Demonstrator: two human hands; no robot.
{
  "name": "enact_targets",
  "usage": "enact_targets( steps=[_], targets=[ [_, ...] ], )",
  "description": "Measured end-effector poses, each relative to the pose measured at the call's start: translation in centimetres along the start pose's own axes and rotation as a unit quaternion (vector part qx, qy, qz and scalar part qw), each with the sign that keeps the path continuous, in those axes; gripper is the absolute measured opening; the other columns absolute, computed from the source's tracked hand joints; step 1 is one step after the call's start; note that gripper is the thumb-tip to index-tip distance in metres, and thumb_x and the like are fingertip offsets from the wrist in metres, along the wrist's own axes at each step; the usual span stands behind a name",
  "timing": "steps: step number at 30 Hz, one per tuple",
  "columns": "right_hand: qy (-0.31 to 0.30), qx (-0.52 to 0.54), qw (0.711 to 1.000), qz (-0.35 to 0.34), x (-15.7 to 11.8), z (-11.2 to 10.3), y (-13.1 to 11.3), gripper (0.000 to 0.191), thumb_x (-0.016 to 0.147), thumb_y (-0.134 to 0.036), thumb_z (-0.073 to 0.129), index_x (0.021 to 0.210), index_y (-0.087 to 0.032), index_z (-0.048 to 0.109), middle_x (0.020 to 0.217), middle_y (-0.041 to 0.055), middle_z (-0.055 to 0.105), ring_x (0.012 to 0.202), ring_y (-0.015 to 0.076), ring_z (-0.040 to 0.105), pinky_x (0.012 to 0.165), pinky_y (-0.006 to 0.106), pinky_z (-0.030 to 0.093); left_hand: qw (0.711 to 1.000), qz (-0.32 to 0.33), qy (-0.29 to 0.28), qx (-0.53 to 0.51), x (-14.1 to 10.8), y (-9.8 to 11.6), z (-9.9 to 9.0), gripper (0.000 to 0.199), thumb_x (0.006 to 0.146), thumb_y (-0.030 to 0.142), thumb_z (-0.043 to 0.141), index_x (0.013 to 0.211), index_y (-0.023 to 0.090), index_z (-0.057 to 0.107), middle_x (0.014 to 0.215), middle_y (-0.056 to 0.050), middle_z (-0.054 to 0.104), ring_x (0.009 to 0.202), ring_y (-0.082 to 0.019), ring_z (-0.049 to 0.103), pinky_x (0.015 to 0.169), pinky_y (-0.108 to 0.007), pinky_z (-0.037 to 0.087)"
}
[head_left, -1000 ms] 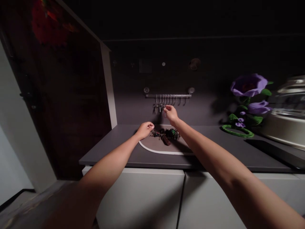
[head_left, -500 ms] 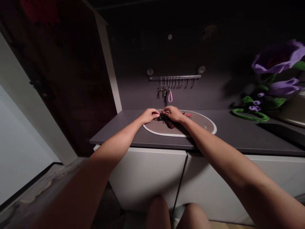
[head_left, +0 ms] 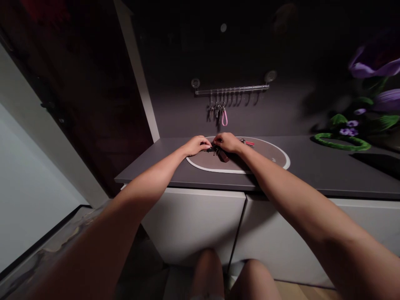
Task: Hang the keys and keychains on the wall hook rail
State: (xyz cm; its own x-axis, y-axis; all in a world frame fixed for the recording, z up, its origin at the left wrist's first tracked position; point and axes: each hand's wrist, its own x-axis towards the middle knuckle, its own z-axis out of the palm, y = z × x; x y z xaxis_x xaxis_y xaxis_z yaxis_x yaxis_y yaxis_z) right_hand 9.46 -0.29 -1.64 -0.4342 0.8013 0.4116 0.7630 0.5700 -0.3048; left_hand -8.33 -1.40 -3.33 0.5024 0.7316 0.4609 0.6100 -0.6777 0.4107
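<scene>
A dark bunch of keys [head_left: 215, 150] lies on an oval brown mat with a white border [head_left: 215, 170]. A brown fob [head_left: 223, 156] sits at its near side. My left hand [head_left: 197, 145] rests at the mat's left edge, its thumb and fingers pinched on the left end of the bunch. From the other side my right hand [head_left: 228, 142] comes down on it with bent fingers closed at the keys. The fingertips are small and partly hidden, so which key each grips cannot be made out. Right of that hand lies another key set with a red tag [head_left: 249, 143].
On the wall behind, a clear rail with hooks [head_left: 233, 90] carries several keys and a pink loop strap [head_left: 224, 117]. Purple flowers with a green ring [head_left: 342, 141] stand on the dark counter [head_left: 306, 166] at right. White cabinet doors [head_left: 200, 221] are below.
The view has shifted, so the rail and mat appear higher. My hands stay at the keys, with the left fingertips a little closer to the right ones.
</scene>
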Motion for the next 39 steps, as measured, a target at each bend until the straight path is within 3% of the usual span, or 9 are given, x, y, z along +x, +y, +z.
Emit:
enact_targets(
  steps=[13,23,33,39],
  targets=[
    [-0.013,-0.035,0.999,-0.016,0.6,0.4,0.3,0.013,0.074,-0.019,0.06,0.081,-0.019,0.071,0.081,0.0052,0.069,0.077,0.0165,0.06,0.069,0.021,0.038,0.999,-0.018,0.048,0.004,0.4,-0.3,0.2,0.015,0.075,0.024,0.054,0.072,0.013,0.064,0.076,-0.002,0.062,0.074,-0.012,0.054,0.073,-0.024,0.04],
    [-0.003,-0.046,0.999,-0.025,0.2,-0.1,-0.5,0.017,0.077,-0.016,0.054,0.085,-0.017,0.069,0.086,0.0063,0.069,0.077,0.0162,0.059,0.068,0.021,0.038,0.988,-0.059,0.118,-0.075,0.4,-0.3,0.0,0.017,0.077,0.028,0.052,0.073,0.012,0.059,0.063,0.001,0.056,0.06,-0.009,0.047,0.061,-0.021,0.037],
    [0.042,0.045,0.996,-0.06,-0.4,-0.7,-1.6,0.022,0.08,-0.024,0.052,0.097,-0.018,0.065,0.097,0.0057,0.066,0.086,0.0158,0.058,0.077,0.023,0.039,0.938,-0.118,0.166,-0.281,0.6,-0.4,0.2,0.029,0.073,0.041,0.06,0.077,0.012,0.055,0.061,0.001,0.053,0.055,-0.006,0.045,0.051,-0.018,0.035],
    [0.055,0.057,0.995,-0.062,-0.6,-0.8,-1.9,0.023,0.081,-0.027,0.049,0.095,-0.016,0.063,0.09,0.0047,0.066,0.077,0.0138,0.056,0.071,0.023,0.039,0.908,-0.112,0.164,-0.369,0.6,-0.1,0.2,0.037,0.065,0.046,0.067,0.075,0.012,0.056,0.063,0.002,0.053,0.056,-0.005,0.046,0.049,-0.017,0.035]
  ],
)
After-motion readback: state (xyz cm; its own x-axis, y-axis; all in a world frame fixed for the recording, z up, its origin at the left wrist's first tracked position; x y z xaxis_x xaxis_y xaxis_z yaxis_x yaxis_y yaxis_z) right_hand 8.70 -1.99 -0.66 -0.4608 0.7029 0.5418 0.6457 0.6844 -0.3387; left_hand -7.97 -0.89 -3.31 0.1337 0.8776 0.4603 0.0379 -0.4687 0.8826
